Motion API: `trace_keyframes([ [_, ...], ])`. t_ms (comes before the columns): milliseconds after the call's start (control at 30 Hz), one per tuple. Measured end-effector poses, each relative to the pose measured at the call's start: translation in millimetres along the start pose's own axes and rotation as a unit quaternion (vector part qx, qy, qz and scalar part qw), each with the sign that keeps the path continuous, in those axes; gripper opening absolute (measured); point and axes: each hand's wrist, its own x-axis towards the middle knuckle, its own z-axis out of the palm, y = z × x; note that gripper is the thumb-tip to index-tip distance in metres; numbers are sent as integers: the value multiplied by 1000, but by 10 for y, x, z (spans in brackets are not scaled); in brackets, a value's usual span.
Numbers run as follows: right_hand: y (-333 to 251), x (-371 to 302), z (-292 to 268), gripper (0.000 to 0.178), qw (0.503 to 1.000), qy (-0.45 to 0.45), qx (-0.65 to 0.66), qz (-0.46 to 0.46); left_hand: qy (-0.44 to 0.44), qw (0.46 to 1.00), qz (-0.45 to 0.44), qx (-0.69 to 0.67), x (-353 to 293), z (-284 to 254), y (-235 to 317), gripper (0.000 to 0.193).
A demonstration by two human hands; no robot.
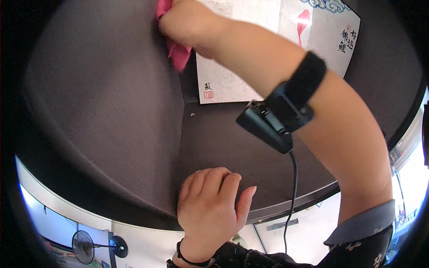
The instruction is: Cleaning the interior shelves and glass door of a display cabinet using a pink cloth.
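A deep, dark grey-brown compartment (219, 138) with a matt, faintly textured surface fills most of the view, its tall side wall (107, 111) rising along the left edge of its floor. At the compartment's back edge is a white, flat rectangular panel (223, 80) with black brush characters, a blue-and-white swirl at the upper right and a slim pink fish; a dark gap separates it from the side wall. Beyond the compartment's front left edge is a dark round-caged fan (83, 247).

The right hand (178, 21) reaches across in front of the panel to the back left corner, gripping a bright pink, soft cloth (180, 56); the cloth lies against the side wall, its loose end hanging below the fist. The fingertips are hidden. The left hand (208, 196) rests palm down at the compartment's front left corner, beside the side wall, fingers close together and slightly bent, thumb spread away, holding nothing visible.

Strapped to the right forearm is a black boxy device (277, 116), from which a thin black cable (295, 178) runs down past the front edge. A narrow black band (179, 250) circles the left wrist. A tiny pale spot (192, 115) marks the floor near the back left corner.
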Motion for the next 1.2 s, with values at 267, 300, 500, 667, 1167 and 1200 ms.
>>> trace_keyframes([
  [267, 137, -660, 228, 74, 951, -174, -61, 247, -11, 1000, 3, 14, 34, -27, 1, 26],
  [300, 139, -766, 283, 74, 920, -260, -84, 280, 0, 1000, 7, 18, 2, -47, 6, 26],
  [500, 52, -1094, -5, 62, 938, -233, 102, 234, -1, 1000, 5, 15, -14, -125, 47, 23],
  [667, -19, -992, -259, 63, 944, -157, 206, 205, 26, 999, 10, 33, -129, -242, 104, 24],
  [1167, 164, -267, 309, 82, 999, 8, 34, 16, 53, 997, 41, 25, -53, -201, 96, 21],
  [1200, 371, -479, 479, 84, 996, -38, 28, 76, 31, 999, 19, 32, -42, -186, 82, 22],
])
